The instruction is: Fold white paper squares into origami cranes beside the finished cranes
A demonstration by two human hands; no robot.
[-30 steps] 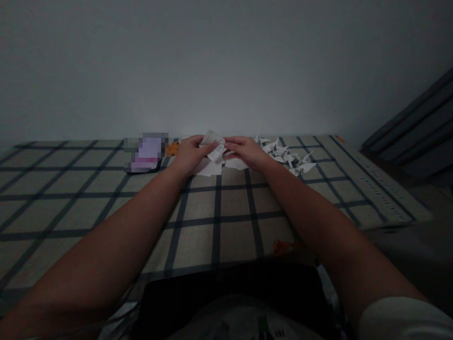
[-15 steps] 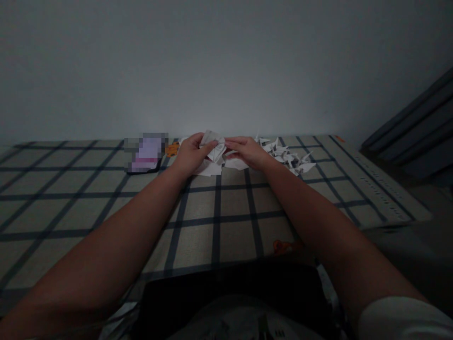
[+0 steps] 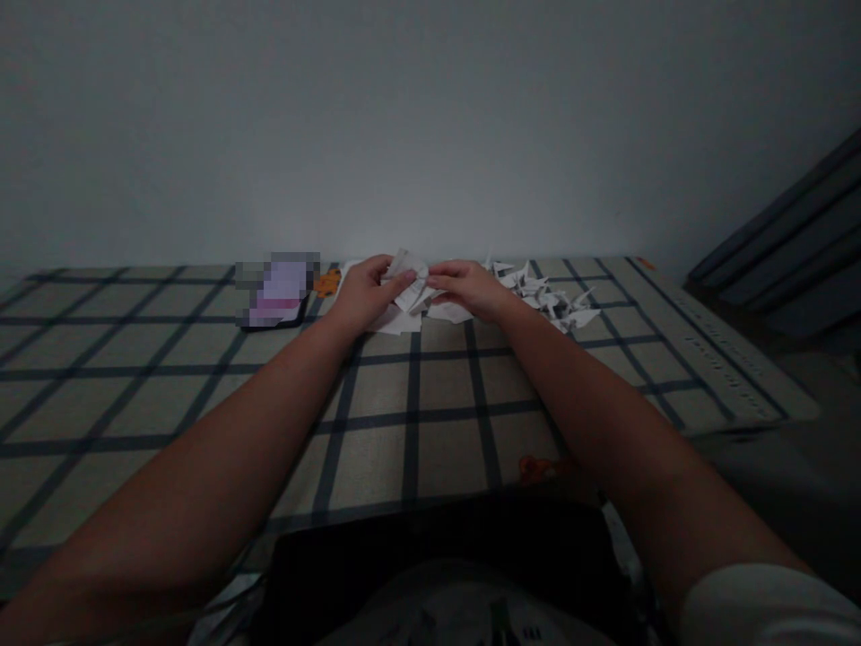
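Both my arms reach out over a checked cloth (image 3: 410, 395) towards the far wall. My left hand (image 3: 363, 292) and my right hand (image 3: 469, 287) pinch a small, partly folded white paper piece (image 3: 412, 280) between them, fingers closed on its edges. Under the hands lie flat white paper sheets (image 3: 398, 318). Just right of my right hand sits a heap of several small folded white paper figures (image 3: 552, 298).
A phone with a lit, blurred screen (image 3: 277, 291) lies to the left of my left hand, with a small orange thing (image 3: 328, 283) beside it. The cloth's right edge (image 3: 740, 386) drops off, and dark slanted boards (image 3: 787, 260) stand beyond it.
The paper piece between my fingers has been pressed lower and flatter; both hands stay in almost the same place.
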